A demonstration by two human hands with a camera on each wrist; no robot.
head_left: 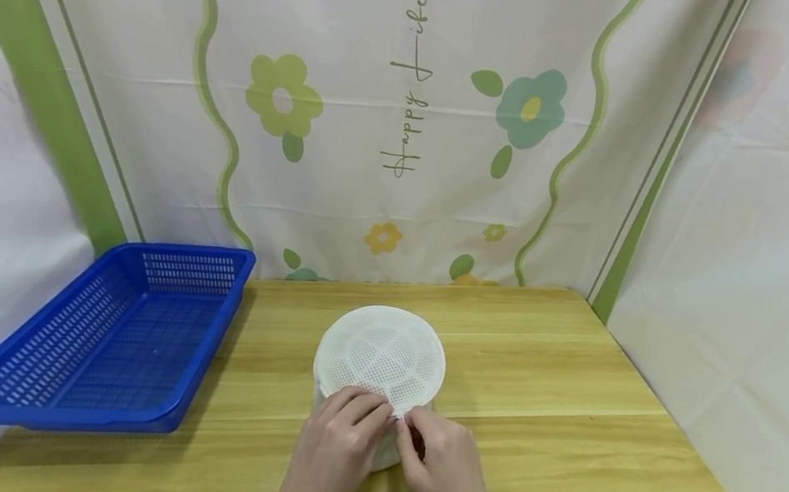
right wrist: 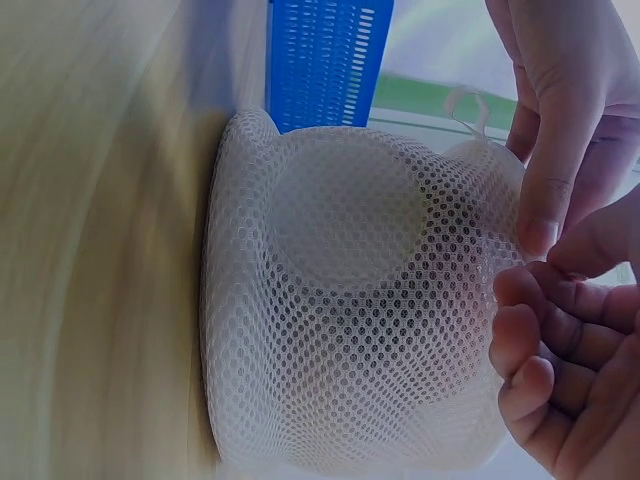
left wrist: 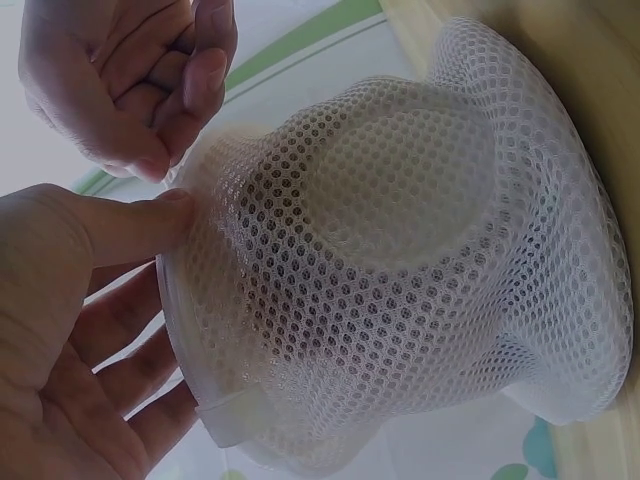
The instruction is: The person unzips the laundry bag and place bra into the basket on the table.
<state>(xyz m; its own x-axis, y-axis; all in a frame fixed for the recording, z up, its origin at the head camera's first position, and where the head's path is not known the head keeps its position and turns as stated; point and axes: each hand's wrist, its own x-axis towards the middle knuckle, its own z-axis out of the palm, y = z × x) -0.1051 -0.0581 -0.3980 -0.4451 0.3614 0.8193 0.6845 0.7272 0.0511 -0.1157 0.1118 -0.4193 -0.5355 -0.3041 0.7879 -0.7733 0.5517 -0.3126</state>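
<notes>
white mesh bag [head_left: 381, 351] stands on the wooden table [head_left: 564, 438], round top up. the left hand [head_left: 340, 443] comes from the near side, thumb and fingers gripping the rim; just beside it, the right hand [head_left: 443, 461] pinches the same edge (both slant inward).

Head view bright, even; wrist views dimmer, greyish; soft shadow beside blue basket [head_left: 75, 417].
</notes>
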